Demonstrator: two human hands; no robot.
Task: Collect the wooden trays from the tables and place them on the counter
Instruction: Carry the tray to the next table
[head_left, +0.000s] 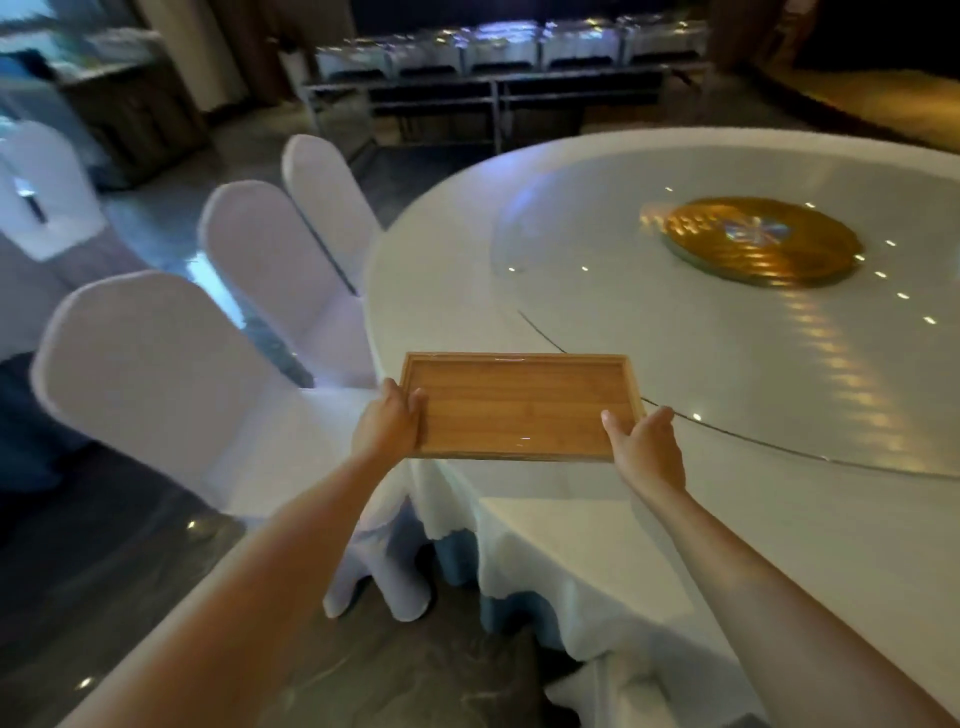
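Observation:
An empty rectangular wooden tray (519, 405) is held level over the near left edge of a round table (597, 519) covered in white cloth. My left hand (387, 421) grips the tray's left short side, thumb on the rim. On the right near corner my right hand (647, 447) holds the tray, thumb resting on its edge. Whether the tray still touches the cloth I cannot tell.
A glass turntable (727, 338) with a gold centre disc (761, 241) covers the table's middle. Three white-covered chairs (156, 379) stand along the left of the table. A long buffet stand with shiny chafing dishes (498, 52) runs across the far side. A dark cabinet (130, 114) stands at far left.

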